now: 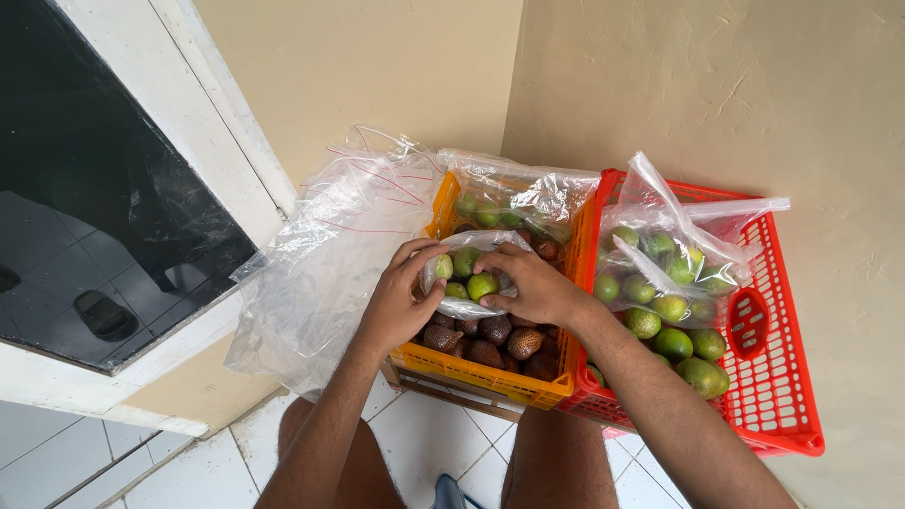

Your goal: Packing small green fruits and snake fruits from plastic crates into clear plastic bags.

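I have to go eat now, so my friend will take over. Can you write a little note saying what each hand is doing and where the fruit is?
Left hand and right hand: both grip a small clear bag of green fruits, over the orange basket.
Orange basket: brown scaly fruits in front, another filled bag behind.
Red basket: loose green fruits and a filled bag.
Empty bags lie left of the baskets.
Done: some fruit is bagged.
Left: the loose fruit.

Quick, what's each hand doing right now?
Left hand: closed, gripping the small clear bag of limes.
Right hand: closed, gripping the same bag.
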